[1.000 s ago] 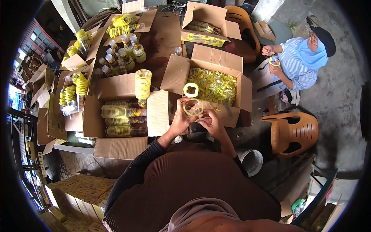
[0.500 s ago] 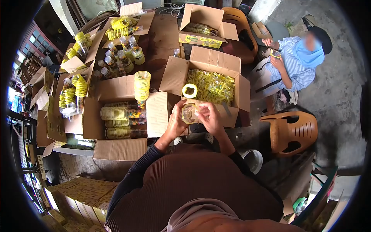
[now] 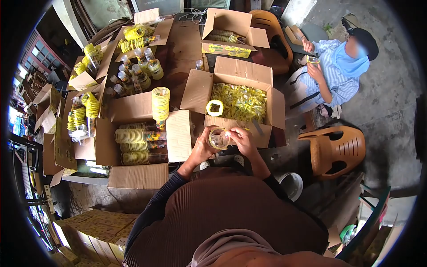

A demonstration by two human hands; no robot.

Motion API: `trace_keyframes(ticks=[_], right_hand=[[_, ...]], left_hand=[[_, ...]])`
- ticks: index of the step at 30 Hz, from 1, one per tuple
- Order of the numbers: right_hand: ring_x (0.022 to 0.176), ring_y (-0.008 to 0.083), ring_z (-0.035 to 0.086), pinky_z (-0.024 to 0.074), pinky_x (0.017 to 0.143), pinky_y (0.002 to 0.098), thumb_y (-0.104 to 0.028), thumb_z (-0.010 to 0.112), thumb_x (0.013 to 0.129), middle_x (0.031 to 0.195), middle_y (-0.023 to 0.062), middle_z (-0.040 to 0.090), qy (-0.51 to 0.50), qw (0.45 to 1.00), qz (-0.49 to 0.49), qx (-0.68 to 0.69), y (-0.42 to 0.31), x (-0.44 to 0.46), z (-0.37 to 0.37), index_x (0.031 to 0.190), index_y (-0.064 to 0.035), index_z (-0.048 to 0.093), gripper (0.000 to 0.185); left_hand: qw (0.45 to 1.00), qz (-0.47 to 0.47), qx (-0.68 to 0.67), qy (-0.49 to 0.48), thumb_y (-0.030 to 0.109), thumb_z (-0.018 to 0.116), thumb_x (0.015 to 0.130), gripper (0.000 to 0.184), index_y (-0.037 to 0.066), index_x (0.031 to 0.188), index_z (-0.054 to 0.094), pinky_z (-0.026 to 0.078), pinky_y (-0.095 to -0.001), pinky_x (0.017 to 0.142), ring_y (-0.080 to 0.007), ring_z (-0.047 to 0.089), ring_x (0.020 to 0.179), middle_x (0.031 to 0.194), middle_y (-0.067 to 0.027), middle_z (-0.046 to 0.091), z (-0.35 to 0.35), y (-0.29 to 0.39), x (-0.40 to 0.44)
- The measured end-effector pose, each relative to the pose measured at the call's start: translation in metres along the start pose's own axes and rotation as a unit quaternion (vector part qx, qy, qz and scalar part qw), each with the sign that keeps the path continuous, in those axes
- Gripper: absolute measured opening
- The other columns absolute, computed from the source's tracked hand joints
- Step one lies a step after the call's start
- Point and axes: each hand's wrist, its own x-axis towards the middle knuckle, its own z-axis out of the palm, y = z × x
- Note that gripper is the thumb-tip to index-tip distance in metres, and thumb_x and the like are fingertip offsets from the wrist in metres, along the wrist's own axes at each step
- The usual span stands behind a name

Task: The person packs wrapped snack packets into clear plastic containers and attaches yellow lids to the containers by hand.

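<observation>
A clear plastic cup is held in front of me, its round mouth facing up toward the camera. My left hand wraps around its left side. At the cup's right rim, my right hand pinches with thumb and fingers; what lies in the pinch is too small to make out. Just beyond the cup, a yellow ring-shaped roll rests at the near left corner of a cardboard box filled with small yellow packets.
A tall stack of yellow-rimmed cups stands by an open box of stacked cups lying on their sides. Several more cup stacks stand behind. An orange chair is at right, and a seated person holds a cup.
The view has shifted slightly, and the cup now tips so its mouth faces me more. My right fingers have come in closer against the cup's rim.
</observation>
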Motion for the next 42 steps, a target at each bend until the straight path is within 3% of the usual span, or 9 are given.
trace_keyframes(ticks=[7, 13, 21, 25, 31, 35, 37, 38, 42], right_hand=[[0.070, 0.0043, 0.056, 0.0449, 0.060, 0.0223, -0.010, 0.066, 0.090, 0.077, 0.0044, 0.065, 0.073, 0.996, -0.052, -0.015, 0.015, 0.004, -0.023, 0.092, 0.0023, 0.066, 0.013], [0.073, 0.0108, 0.061, 0.0508, 0.066, 0.0236, -0.001, 0.068, 0.083, 0.087, 0.0059, 0.065, 0.116, 0.985, -0.091, -0.090, 0.009, 0.006, -0.059, 0.105, -0.0036, 0.067, 0.022], [0.081, 0.0195, 0.063, 0.0552, 0.071, 0.0304, 0.000, 0.066, 0.083, 0.095, 0.0118, 0.061, 0.020, 0.983, -0.106, -0.148, 0.011, 0.010, -0.089, 0.110, -0.0050, 0.064, 0.028], [0.083, 0.0266, 0.064, 0.0533, 0.074, 0.0328, -0.004, 0.062, 0.085, 0.095, 0.0136, 0.060, -0.013, 0.976, -0.106, -0.188, 0.003, 0.009, -0.105, 0.107, -0.0037, 0.064, 0.022], [0.083, 0.0286, 0.063, 0.0508, 0.072, 0.0349, -0.009, 0.061, 0.086, 0.097, 0.0144, 0.059, -0.016, 0.976, -0.093, -0.197, 0.012, 0.005, -0.136, 0.105, -0.0023, 0.063, 0.021], [0.084, 0.0287, 0.063, 0.0503, 0.074, 0.0346, -0.011, 0.062, 0.086, 0.096, 0.0146, 0.059, -0.002, 0.980, -0.084, -0.180, 0.032, 0.003, -0.151, 0.106, -0.0007, 0.063, 0.022], [0.085, 0.0285, 0.063, 0.0502, 0.074, 0.0345, -0.011, 0.062, 0.086, 0.096, 0.0147, 0.059, -0.001, 0.982, -0.077, -0.175, 0.030, 0.001, -0.156, 0.106, -0.0004, 0.063, 0.022], [0.085, 0.0283, 0.063, 0.0502, 0.074, 0.0345, -0.010, 0.061, 0.086, 0.096, 0.0148, 0.058, -0.001, 0.983, -0.068, -0.173, 0.029, -0.001, -0.158, 0.106, 0.0000, 0.063, 0.022], [0.085, 0.0275, 0.063, 0.0502, 0.074, 0.0344, -0.009, 0.061, 0.086, 0.095, 0.0149, 0.058, 0.002, 0.981, -0.069, -0.182, 0.029, 0.001, -0.162, 0.106, 0.0004, 0.063, 0.022]], left_hand=[[0.957, -0.111, -0.266, -0.024, 0.005, 0.085, 0.067, 0.077, 0.001, 0.130, 0.040, 0.049, -0.0328, 0.094, -0.0189, 0.057, 0.108, 0.115, -0.0116, 0.058, 0.010, -0.007, 0.011], [0.947, -0.130, -0.287, 0.065, 0.000, 0.078, 0.074, 0.074, 0.009, 0.134, 0.035, 0.050, -0.0351, 0.091, -0.0194, 0.056, 0.105, 0.112, -0.0105, 0.055, 0.001, 0.000, 0.029], [0.954, 0.114, 0.112, 0.253, 0.006, 0.081, 0.071, 0.062, 0.004, 0.123, 0.047, 0.049, -0.0357, 0.089, -0.0214, 0.059, 0.105, 0.116, -0.0111, 0.060, -0.121, 0.019, 0.103], [0.885, 0.088, 0.329, 0.317, 0.015, 0.084, 0.067, 0.064, 0.003, 0.120, 0.052, 0.050, -0.0381, 0.085, -0.0289, 0.063, 0.094, 0.105, -0.0136, 0.062, -0.162, 0.027, 0.128], [0.870, 0.099, 0.389, 0.287, 0.012, 0.082, 0.066, 0.064, 0.004, 0.122, 0.051, 0.050, -0.0399, 0.083, -0.0311, 0.060, 0.096, 0.103, -0.0134, 0.060, -0.179, -0.016, 0.130], [0.861, 0.013, 0.440, 0.255, 0.017, 0.081, 0.068, 0.069, 0.006, 0.128, 0.047, 0.046, -0.0445, 0.090, -0.0335, 0.054, 0.109, 0.121, -0.0151, 0.052, -0.184, -0.055, 0.117], [0.805, -0.134, 0.543, 0.199, 0.035, 0.079, 0.071, 0.071, 0.008, 0.129, 0.048, 0.039, -0.0561, 0.096, -0.0347, 0.048, 0.119, 0.132, -0.0138, 0.045, -0.178, -0.057, 0.106], [0.784, -0.185, 0.567, 0.172, 0.058, 0.067, 0.076, 0.076, 0.011, 0.133, 0.048, 0.026, -0.0672, 0.101, -0.0340, 0.040, 0.129, 0.144, -0.0103, 0.037, -0.177, -0.061, 0.103], [0.768, -0.295, 0.546, 0.157, 0.063, 0.045, 0.088, 0.070, 0.014, 0.138, 0.045, 0.013, -0.0717, 0.105, -0.0301, 0.031, 0.137, 0.152, -0.0054, 0.030, -0.160, -0.049, 0.099]])
